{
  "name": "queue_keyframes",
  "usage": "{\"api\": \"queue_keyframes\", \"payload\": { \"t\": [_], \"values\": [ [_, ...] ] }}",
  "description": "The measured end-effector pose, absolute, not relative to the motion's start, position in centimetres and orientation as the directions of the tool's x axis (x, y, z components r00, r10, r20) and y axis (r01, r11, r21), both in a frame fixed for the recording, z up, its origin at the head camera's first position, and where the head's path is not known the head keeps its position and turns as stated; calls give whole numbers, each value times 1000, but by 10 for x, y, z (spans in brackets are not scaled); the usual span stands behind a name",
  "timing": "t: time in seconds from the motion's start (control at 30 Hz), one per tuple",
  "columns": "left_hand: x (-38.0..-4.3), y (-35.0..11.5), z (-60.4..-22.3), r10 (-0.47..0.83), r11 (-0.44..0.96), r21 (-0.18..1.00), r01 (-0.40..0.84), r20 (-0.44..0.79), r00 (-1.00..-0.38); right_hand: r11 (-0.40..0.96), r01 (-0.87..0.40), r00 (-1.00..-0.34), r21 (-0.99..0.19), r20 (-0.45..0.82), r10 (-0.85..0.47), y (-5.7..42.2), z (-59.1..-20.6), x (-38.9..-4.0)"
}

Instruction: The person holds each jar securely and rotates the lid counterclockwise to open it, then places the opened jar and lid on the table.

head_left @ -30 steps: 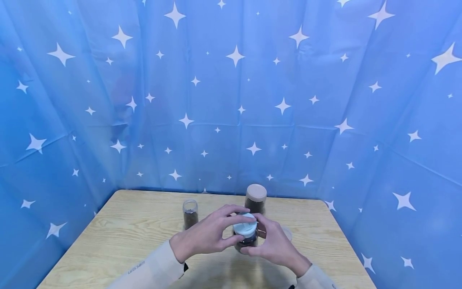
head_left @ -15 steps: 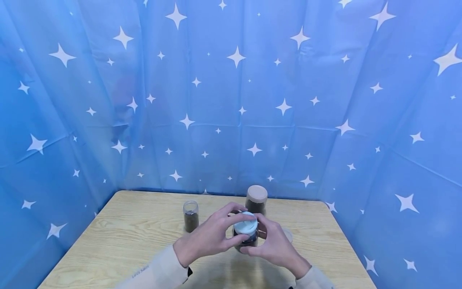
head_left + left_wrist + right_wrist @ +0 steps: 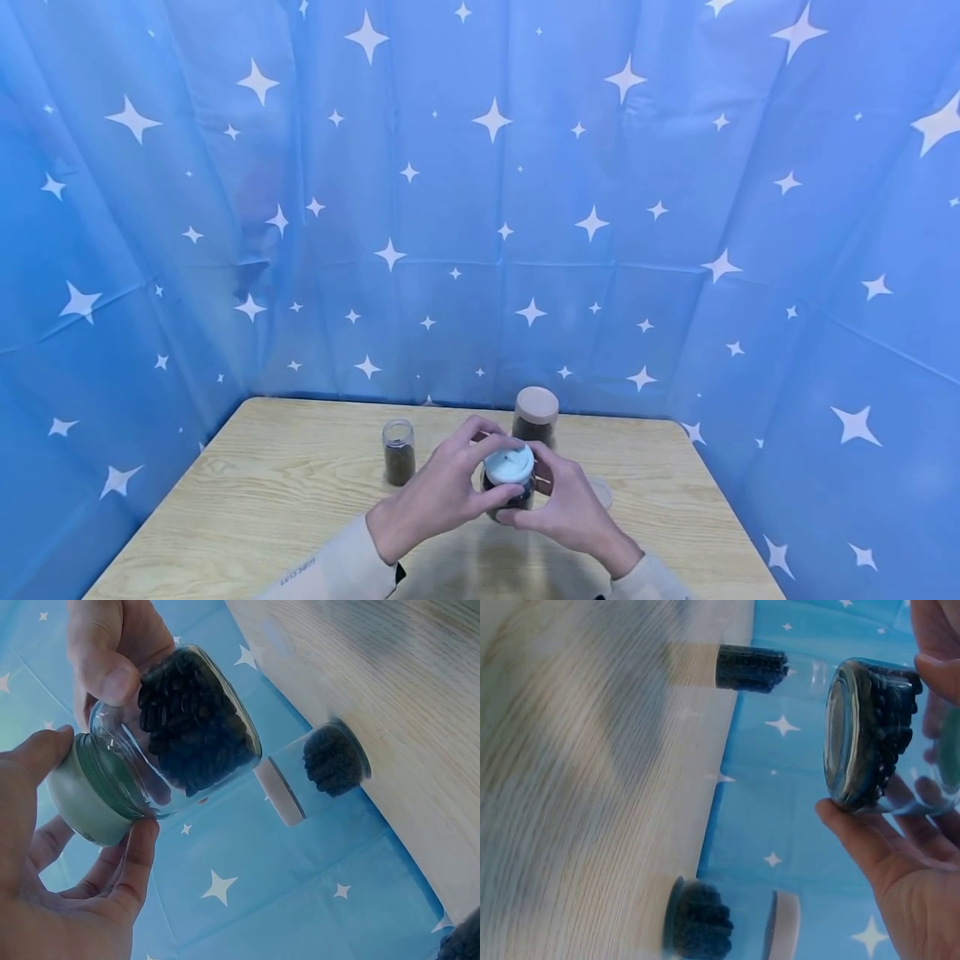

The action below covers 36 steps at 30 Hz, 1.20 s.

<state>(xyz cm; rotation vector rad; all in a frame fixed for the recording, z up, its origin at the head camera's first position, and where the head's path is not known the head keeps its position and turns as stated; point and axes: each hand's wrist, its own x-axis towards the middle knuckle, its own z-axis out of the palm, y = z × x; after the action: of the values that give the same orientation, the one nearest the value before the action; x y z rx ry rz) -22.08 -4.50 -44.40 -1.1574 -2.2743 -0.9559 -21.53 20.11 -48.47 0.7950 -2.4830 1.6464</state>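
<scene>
A glass jar (image 3: 196,724) partly filled with dark beans is held up off the table between both hands. Its pale blue-green lid (image 3: 508,467) sits on the jar's mouth. My left hand (image 3: 450,479) grips that lid by its rim, thumb on the near side and fingers on the far side. With thumb and fingers round the glass, my right hand (image 3: 566,504) holds the jar body. In the right wrist view, the jar's round base (image 3: 841,735) faces the table with a gap between them.
A slim, lidless glass jar (image 3: 399,458) with dark contents stands to the left on the wooden table (image 3: 262,500). Behind the hands stands a jar with a pinkish lid (image 3: 537,405). A clear disc (image 3: 601,492) lies beside my right hand. Blue star-patterned curtain (image 3: 450,208) surrounds the table.
My left hand has turned slightly with its fingers on the lid, and its wrist has shifted a little right. My right hand keeps its hold on the jar, nearly still.
</scene>
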Motion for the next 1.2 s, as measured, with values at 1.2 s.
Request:
{"api": "queue_keyframes", "payload": {
  "t": [1.2],
  "values": [
    [-221, -38, -446, 478, 450, 439, 778, 617, -625, 304, -440, -870, -845, 317, -377, 201, -488, -220]
  ]
}}
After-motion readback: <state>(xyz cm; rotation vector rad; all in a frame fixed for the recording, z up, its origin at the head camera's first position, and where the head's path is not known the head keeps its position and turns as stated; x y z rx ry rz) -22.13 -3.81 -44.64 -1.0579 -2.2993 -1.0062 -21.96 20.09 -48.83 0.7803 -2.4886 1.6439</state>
